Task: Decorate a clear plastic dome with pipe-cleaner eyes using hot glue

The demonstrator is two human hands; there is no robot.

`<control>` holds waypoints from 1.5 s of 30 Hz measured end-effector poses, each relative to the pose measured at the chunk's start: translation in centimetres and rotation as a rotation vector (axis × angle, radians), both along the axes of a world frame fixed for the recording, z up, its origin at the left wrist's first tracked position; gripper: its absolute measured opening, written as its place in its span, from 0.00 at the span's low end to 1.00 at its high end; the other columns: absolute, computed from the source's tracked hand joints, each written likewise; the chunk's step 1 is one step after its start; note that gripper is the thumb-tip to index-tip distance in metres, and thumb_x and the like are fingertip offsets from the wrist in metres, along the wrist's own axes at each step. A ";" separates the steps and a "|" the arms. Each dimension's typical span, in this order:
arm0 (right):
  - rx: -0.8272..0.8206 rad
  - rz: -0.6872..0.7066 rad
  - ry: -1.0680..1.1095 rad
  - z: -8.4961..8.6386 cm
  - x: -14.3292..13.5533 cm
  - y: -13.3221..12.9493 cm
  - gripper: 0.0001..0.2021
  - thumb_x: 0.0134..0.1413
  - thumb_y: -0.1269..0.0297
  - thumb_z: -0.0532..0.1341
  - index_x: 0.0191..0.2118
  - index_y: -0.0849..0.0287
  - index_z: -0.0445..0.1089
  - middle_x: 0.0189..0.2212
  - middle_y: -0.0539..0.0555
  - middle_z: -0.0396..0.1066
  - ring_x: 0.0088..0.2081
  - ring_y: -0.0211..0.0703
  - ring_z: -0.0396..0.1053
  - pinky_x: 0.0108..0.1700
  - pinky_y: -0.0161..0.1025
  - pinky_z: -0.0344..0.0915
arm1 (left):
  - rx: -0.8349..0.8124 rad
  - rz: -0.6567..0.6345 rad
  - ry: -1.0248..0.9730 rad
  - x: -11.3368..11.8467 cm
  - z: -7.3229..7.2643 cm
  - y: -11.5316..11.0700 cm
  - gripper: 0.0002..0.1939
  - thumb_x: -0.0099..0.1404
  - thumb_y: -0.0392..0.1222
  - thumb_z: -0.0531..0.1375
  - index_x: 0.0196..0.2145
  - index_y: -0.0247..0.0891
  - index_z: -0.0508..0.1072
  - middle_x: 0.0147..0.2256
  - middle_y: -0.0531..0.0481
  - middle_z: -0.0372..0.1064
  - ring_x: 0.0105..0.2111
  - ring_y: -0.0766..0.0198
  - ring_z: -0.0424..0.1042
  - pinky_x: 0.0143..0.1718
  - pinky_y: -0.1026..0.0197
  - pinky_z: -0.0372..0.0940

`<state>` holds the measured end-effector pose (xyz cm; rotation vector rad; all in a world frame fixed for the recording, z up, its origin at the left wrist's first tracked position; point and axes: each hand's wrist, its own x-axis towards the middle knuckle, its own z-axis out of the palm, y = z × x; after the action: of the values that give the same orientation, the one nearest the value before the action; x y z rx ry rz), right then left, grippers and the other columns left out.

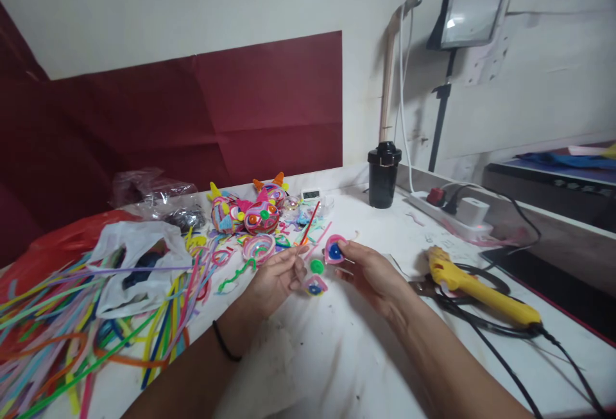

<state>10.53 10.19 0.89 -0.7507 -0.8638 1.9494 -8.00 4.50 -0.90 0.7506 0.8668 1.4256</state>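
My left hand [278, 276], with a black band at the wrist, pinches a thin red pipe cleaner [310, 221] that points up and away from the fingertips. In my right hand [373, 273] is a small coiled piece [335, 251], pink around the rim and blue in the middle, held between thumb and fingers. A similar pink and blue coil [315, 287] lies on the table just below, close to my left fingers. Between the hands sits a small green coil [316, 266]. Farther back is a pink and white ring-shaped coil [258, 247].
Many loose pipe cleaners [158, 335] and a white plastic bag [144, 265] cover the left side. Colourful coiled animal figures [261, 215] stand at the back. To the right are a yellow glue gun [481, 287] with cables, a power strip [452, 217] and a black cup [383, 175].
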 end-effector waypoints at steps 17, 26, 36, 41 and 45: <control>-0.098 0.111 0.088 -0.3 0.1 0.1 0.07 0.58 0.74 0.61 0.30 0.64 0.73 0.22 0.53 0.75 0.22 0.39 0.74 0.27 0.34 0.74 | -0.021 -0.034 0.018 0.3 -0.1 -0.2 0.17 0.55 0.37 0.69 0.43 0.29 0.78 0.25 0.50 0.67 0.24 0.68 0.65 0.22 0.66 0.53; -0.015 0.189 0.188 -1.6 0.1 0.8 0.02 0.50 0.73 0.68 0.31 0.65 0.75 0.22 0.52 0.75 0.21 0.35 0.70 0.26 0.30 0.72 | -0.005 -0.070 0.044 0.3 -0.1 -0.1 0.14 0.59 0.40 0.66 0.41 0.29 0.77 0.25 0.49 0.68 0.23 0.68 0.65 0.20 0.67 0.52; -0.022 0.171 0.221 -1.2 -0.1 0.4 0.06 0.44 0.72 0.72 0.29 0.65 0.75 0.22 0.52 0.75 0.22 0.34 0.70 0.26 0.29 0.71 | -0.050 -0.076 0.006 1.0 0.4 -0.8 0.12 0.61 0.41 0.65 0.41 0.31 0.76 0.27 0.49 0.69 0.26 0.65 0.71 0.28 0.62 0.64; -0.056 0.081 0.274 -0.4 -0.2 0.2 0.05 0.45 0.74 0.71 0.29 0.67 0.75 0.22 0.52 0.74 0.23 0.35 0.71 0.27 0.31 0.71 | -0.042 -0.079 -0.030 1.4 0.4 -0.5 0.11 0.63 0.44 0.63 0.38 0.32 0.77 0.33 0.45 0.74 0.30 0.60 0.73 0.33 0.58 0.66; -0.122 -0.020 0.317 0.2 -0.2 0.3 0.04 0.53 0.76 0.63 0.29 0.65 0.74 0.23 0.52 0.75 0.23 0.35 0.71 0.28 0.32 0.72 | -0.058 -0.072 -0.061 0.9 -0.4 -0.1 0.12 0.65 0.45 0.60 0.37 0.33 0.77 0.35 0.45 0.75 0.33 0.64 0.72 0.30 0.64 0.61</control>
<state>10.38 10.53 1.07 -0.4972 -0.5476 2.0466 -7.07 4.38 -1.29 0.6844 0.8227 1.3470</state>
